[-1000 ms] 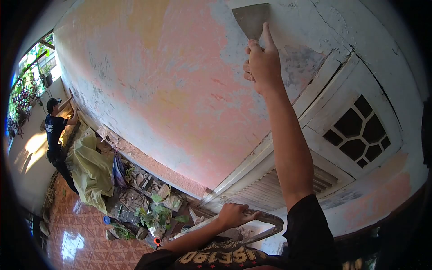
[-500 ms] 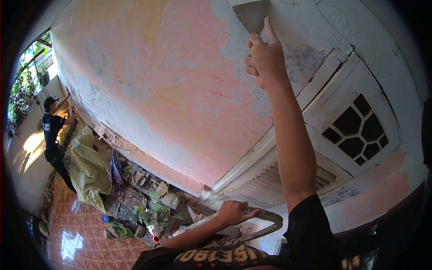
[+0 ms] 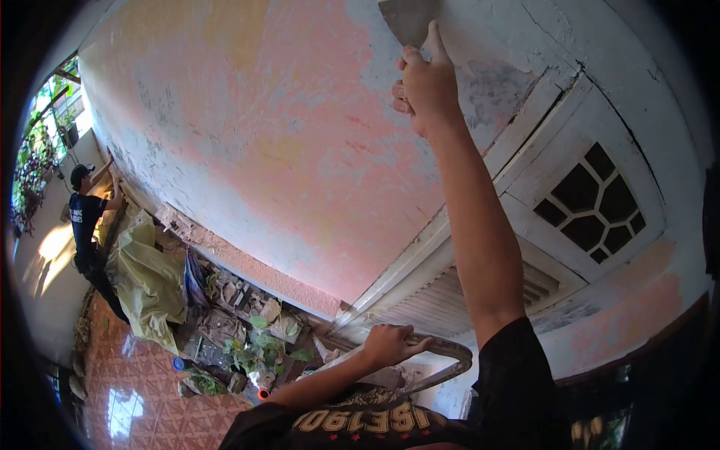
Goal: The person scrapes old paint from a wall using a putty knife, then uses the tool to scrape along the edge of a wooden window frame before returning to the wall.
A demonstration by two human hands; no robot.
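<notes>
High on the wall, my right hand [image 3: 429, 86] is closed around a wide-bladed putty knife [image 3: 409, 22], its thumb stretched along the metal blade. The blade lies near the wall's grey-white patch; whether its edge touches cannot be made out, and the handle is hidden in my palm. Peeling pink, yellow and white paint covers the wall [image 3: 285, 142]. Down by my chest, my left hand [image 3: 388, 346] grips a curved, paint-smeared metal rail [image 3: 452, 367], which looks like the top of a ladder.
A white door frame and panel with dark vent openings [image 3: 592, 206] stand at right. Far left, another person [image 3: 88, 225] reaches to the wall. Below are a yellowish tarp [image 3: 146, 274], rubble [image 3: 225, 330], plants [image 3: 262, 352] and a tiled floor [image 3: 157, 390].
My right hand and the putty knife have shifted a little left and up in view. My left hand stays on the rail.
</notes>
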